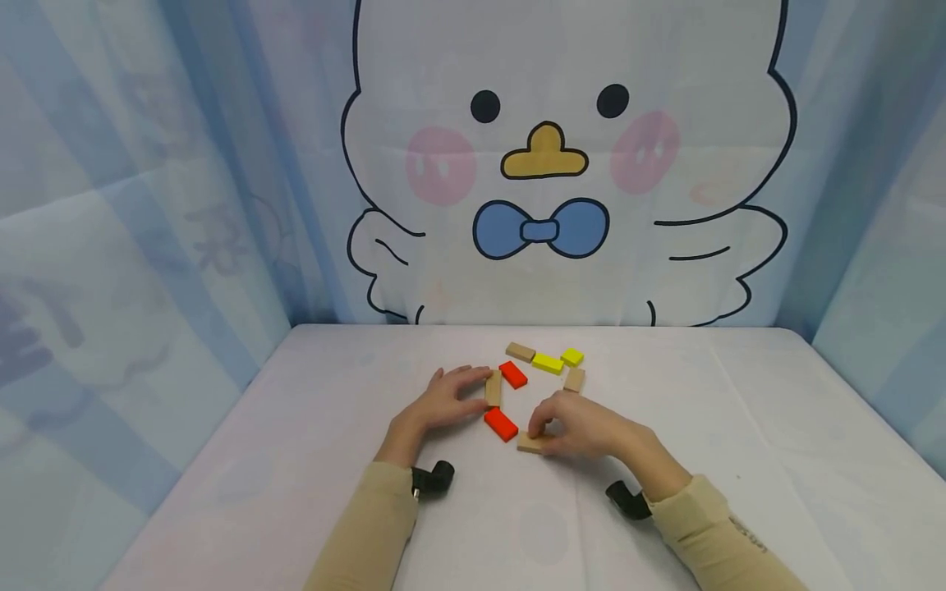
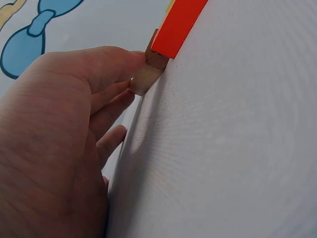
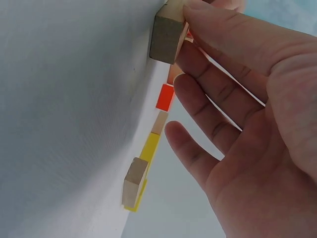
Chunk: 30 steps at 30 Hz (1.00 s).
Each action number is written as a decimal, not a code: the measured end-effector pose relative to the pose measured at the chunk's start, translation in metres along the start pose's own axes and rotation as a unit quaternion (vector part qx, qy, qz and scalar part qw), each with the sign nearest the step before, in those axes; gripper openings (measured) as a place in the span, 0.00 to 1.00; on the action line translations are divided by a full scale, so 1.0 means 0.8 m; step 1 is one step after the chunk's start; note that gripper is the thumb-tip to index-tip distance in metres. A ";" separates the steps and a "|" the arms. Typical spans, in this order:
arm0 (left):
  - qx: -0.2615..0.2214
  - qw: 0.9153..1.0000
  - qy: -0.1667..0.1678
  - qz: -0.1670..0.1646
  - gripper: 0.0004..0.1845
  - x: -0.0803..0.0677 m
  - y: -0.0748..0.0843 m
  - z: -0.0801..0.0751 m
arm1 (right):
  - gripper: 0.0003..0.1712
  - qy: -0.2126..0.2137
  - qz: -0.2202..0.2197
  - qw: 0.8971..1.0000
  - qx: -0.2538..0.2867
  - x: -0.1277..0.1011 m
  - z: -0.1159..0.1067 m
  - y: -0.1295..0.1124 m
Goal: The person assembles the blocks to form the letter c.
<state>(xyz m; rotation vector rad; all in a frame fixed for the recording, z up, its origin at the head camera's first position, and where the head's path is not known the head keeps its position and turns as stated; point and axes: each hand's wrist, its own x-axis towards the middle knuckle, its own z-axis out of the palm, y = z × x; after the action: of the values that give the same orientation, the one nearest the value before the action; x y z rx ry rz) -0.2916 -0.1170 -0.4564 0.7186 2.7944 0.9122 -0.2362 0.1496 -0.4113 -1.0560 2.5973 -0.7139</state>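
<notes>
Right hand (image 1: 584, 427): pinches the near wooden block (image 1: 529, 443) – far end hidden.
Left hand (image 1: 447, 398): fingers straight, touching the upright wooden block (image 1: 493, 387) at 12 o'clock.

Head view: high, facing forward and down across the white cloth-covered table (image 1: 739, 410) to its far edge. Left wrist view: low, close against the table, facing the flat red wooden block (image 2: 178, 25). Right wrist view: equally close; shares that block row.

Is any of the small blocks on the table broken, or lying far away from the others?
Nothing stands out. The blocks lie flat in a loose ring on the table, whole as far as visible. The left hand touches one wooden block; the right hand holds another.
</notes>
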 end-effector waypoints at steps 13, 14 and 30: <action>0.004 1.000 -0.002 0.002 0.32 0.002 -0.001 0.000 | 0.07 0.006 -0.014 1.000 -0.011 0.001 0.003 -0.003; 0.004 1.000 -0.002 0.003 0.32 0.002 -0.002 0.000 | 0.07 0.006 -0.016 1.000 -0.011 0.002 0.003 -0.003; -0.001 1.000 0.000 0.001 0.32 0.000 0.000 0.000 | 0.08 0.009 -0.021 1.000 -0.020 0.003 0.007 -0.004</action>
<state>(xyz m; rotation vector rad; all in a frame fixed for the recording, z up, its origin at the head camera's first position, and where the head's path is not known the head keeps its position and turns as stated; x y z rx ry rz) -0.2920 -0.1170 -0.4568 0.7225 2.7942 0.9147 -0.2340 0.1437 -0.4144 -1.1236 2.6229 -0.6877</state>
